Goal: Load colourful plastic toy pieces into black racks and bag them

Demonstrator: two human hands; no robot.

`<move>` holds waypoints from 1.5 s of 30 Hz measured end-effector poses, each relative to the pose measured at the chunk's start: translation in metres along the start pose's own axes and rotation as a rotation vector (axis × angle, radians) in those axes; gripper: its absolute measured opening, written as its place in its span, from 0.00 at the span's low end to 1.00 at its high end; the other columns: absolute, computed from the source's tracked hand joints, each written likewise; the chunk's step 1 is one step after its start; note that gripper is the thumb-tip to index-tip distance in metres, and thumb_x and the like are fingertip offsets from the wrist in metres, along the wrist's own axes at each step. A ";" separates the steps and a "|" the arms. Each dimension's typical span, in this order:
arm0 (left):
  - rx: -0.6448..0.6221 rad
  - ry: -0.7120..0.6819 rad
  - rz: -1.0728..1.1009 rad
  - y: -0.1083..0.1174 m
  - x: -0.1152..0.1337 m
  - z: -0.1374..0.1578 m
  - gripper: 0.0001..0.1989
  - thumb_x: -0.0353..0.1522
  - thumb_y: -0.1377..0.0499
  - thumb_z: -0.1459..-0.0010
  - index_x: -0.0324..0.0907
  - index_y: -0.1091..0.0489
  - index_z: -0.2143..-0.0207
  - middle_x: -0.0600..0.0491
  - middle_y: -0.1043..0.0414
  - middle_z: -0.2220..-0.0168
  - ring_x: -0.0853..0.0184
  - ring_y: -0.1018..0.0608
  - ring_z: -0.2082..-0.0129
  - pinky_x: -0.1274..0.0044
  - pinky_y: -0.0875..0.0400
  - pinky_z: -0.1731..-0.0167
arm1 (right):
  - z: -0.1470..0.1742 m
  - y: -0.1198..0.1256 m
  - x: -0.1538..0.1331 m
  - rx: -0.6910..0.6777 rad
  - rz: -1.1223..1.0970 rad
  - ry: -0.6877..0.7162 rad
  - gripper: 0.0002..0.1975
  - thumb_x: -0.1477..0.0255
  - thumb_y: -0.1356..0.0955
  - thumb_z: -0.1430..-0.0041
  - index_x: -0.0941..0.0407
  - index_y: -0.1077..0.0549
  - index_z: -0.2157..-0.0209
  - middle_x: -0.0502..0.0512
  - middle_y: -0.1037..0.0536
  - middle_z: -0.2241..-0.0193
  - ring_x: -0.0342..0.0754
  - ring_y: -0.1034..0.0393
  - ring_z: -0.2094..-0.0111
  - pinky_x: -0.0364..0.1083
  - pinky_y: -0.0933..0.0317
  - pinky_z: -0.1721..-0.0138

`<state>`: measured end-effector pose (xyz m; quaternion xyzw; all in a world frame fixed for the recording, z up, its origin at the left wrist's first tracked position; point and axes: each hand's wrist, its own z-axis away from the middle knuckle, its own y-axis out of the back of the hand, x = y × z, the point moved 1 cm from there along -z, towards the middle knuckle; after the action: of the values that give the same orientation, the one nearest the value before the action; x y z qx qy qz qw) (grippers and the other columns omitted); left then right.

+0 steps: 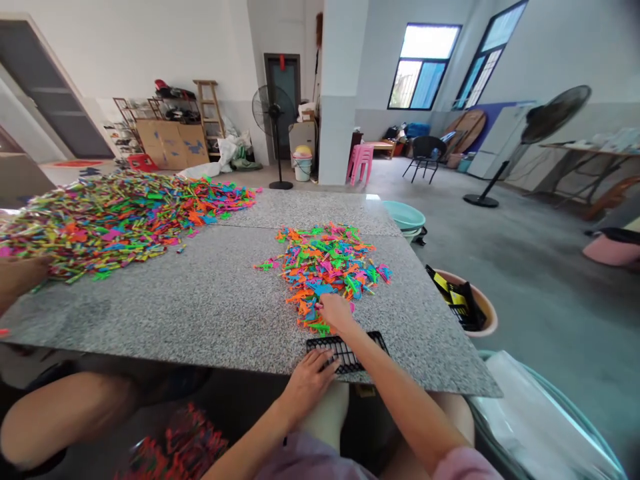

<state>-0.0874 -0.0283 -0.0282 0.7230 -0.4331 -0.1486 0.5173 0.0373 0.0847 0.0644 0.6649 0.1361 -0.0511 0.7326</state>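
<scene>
Speckled grey tabletop, white-walled room

So there's a tray on this bench, near edge, parts pile just behind it, another heap off left.

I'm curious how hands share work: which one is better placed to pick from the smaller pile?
Probably the right hand: it is at the near end of the smaller pile, while the left hand rests on the black tray.
</scene>
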 end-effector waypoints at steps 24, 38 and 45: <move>-0.104 -0.161 -0.016 -0.059 0.053 -0.042 0.38 0.50 0.45 0.38 0.29 0.43 0.37 0.35 0.39 0.37 0.52 0.38 0.35 0.64 0.49 0.35 | 0.020 -0.015 0.051 -0.069 -0.658 0.173 0.07 0.69 0.33 0.44 0.56 0.32 0.74 0.45 0.31 0.78 0.41 0.39 0.75 0.40 0.46 0.73; -0.169 -0.110 -0.061 -0.048 0.067 -0.040 0.45 0.49 0.45 0.39 0.27 0.54 0.33 0.34 0.50 0.32 0.52 0.46 0.31 0.65 0.54 0.33 | 0.058 -0.008 0.078 0.201 -1.172 -0.085 0.20 0.54 0.27 0.56 0.54 0.33 0.71 0.50 0.25 0.78 0.47 0.30 0.77 0.47 0.32 0.71; -0.261 -0.008 -0.050 -0.065 0.083 -0.033 0.41 0.44 0.44 0.38 0.23 0.51 0.34 0.28 0.46 0.35 0.48 0.44 0.32 0.60 0.54 0.34 | 0.124 -0.041 0.084 0.166 -0.852 -0.188 0.10 0.63 0.28 0.51 0.55 0.24 0.71 0.55 0.20 0.73 0.50 0.25 0.71 0.48 0.33 0.64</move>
<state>0.0131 -0.0671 -0.0517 0.6595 -0.3941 -0.2192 0.6014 0.1238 -0.0333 0.0118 0.5983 0.3262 -0.4195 0.5996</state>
